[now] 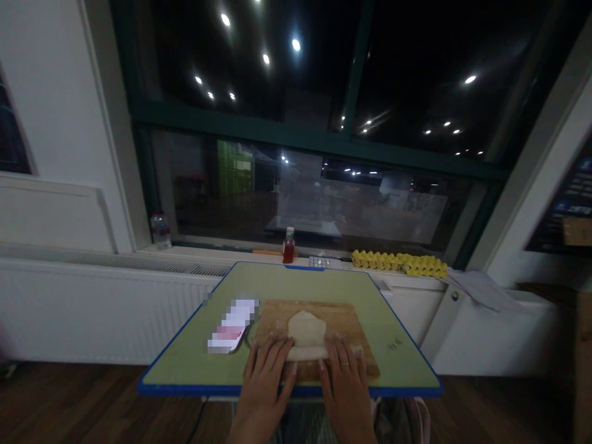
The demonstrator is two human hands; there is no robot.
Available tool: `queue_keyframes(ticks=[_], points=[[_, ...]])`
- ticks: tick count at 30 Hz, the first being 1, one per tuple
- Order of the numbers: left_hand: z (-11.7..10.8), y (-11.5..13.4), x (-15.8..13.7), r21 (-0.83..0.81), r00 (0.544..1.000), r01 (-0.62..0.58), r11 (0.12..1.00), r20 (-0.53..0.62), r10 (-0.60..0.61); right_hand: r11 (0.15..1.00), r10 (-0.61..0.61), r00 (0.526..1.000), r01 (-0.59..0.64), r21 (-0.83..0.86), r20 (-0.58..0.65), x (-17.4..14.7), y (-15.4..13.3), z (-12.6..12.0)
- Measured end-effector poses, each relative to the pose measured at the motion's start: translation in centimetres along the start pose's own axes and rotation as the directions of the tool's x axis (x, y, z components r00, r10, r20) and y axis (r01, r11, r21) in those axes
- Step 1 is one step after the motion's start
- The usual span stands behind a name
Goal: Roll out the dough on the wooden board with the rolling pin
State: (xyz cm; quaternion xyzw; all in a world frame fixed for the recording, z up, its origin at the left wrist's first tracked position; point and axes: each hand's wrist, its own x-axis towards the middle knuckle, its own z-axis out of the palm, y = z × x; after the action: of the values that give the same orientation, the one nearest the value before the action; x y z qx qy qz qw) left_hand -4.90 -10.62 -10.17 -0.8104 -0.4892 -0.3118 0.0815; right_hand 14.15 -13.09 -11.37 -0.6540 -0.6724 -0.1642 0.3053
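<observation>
Left hand (264, 370) and right hand (345, 375) laid flat, fingers spread, pressed on near edge of dough (305, 333); dough seen on wooden board (346, 320) on green table (194, 345). Red-filled bottle (289, 245) and clear bottle (160, 230) stood on windowsill (222, 254).

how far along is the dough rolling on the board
Done: the dough is already flattened into a thin sheet on the wooden board. In hand: left hand and right hand press flat at its near edge, where it looks thicker, perhaps rolled up. Left: the far part lies flat.
</observation>
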Motion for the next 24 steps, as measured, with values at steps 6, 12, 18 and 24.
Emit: queue_keyframes(ticks=[6, 12, 18, 24], points=[[0.3, 0.5, -1.4, 0.078, 0.998, -0.043, 0.996, -0.051, 0.048, 1.000, -0.015, 1.000, 0.015, -0.005, -0.017, -0.4, -0.3, 0.1], [0.4, 0.7, -2.0, 0.186, 0.980, -0.089, 0.979, -0.161, 0.119, 0.993, -0.108, 0.992, 0.105, -0.045, -0.067, -0.8, 0.2, 0.3], [0.9, 0.7, -1.4, 0.186, 0.976, -0.094, 0.978, -0.177, 0.127, 0.989, -0.127, 0.984, 0.135, 0.060, -0.125, -0.3, -0.7, 0.7], [0.7, 0.4, -0.5, 0.189, 0.974, -0.125, 0.974, -0.166, 0.157, 0.977, -0.161, 0.982, 0.173, 0.121, -0.100, 0.0, -0.5, 0.6]])
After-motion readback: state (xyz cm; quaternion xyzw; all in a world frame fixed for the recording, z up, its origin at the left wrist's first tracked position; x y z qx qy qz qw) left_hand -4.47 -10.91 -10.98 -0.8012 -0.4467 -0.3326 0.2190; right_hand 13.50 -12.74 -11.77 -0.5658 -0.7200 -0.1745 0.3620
